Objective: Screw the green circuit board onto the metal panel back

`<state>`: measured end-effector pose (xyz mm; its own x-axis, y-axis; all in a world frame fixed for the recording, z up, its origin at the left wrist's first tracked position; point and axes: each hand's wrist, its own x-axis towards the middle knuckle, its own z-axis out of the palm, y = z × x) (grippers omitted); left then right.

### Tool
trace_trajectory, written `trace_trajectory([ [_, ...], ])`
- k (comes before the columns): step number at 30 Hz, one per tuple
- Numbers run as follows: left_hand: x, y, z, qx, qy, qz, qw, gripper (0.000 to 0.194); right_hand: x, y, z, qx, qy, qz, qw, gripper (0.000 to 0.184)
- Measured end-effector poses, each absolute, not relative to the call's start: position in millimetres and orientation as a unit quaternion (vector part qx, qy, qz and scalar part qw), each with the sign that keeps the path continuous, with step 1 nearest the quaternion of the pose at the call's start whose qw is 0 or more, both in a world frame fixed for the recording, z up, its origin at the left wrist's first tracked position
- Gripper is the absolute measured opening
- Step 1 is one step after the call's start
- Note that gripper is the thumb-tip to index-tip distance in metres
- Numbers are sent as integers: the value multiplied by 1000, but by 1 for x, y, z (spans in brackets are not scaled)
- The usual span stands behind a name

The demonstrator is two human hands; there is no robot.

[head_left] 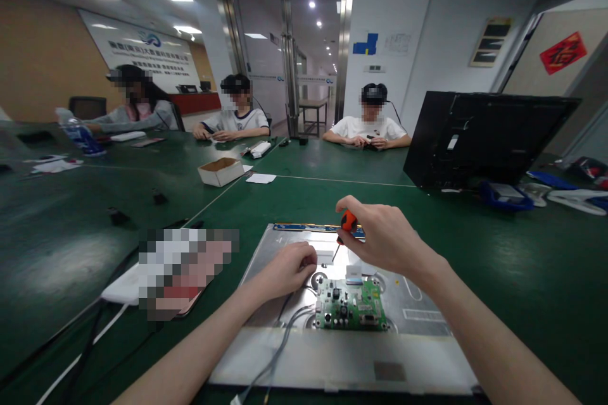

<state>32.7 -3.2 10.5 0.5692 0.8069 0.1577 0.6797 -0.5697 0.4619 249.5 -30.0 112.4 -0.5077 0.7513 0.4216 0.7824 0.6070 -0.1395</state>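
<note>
A screwdriver point(349, 221) with an orange and black handle is gripped in my right hand point(382, 234), its thin shaft slanting down toward the metal back of a display panel point(418, 342). My left hand point(292, 269) rests over the panel with curled fingers, left of the screwdriver tip; whatever its fingertips pinch is hidden. Just below both hands a green circuit board point(351, 304) lies on the panel. Grey cables point(285, 342) run from the board's left side toward the near edge. Along the panel's far edge sits a narrow blue circuit strip point(304, 228).
Left of the panel lie a white device with cables and a phone, both blurred out. Farther off stand a small open box point(221, 172) and a blue-labelled bottle point(80, 133). A black monitor point(484, 139) stands at the right, beside a blue tray point(506, 195). Three people sit across the table.
</note>
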Motion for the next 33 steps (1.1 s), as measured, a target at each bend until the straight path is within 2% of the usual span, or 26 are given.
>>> trace_trajectory([
  [8, 29, -4, 23, 866, 427, 176, 191, 7, 254, -29, 116, -444, -864, -49, 230, 25],
  [16, 24, -31, 44, 846, 403, 183, 298, 8, 258, -32, 120, -442, -865, -50, 232, 26],
  [21, 24, -61, 35, 816, 410, 142, 382, 3, 257, -35, 120, -439, -868, -39, 228, 25],
  [33, 30, -53, 26, 819, 383, 121, 408, 6, 260, -47, 114, -402, -894, -2, 196, 22],
])
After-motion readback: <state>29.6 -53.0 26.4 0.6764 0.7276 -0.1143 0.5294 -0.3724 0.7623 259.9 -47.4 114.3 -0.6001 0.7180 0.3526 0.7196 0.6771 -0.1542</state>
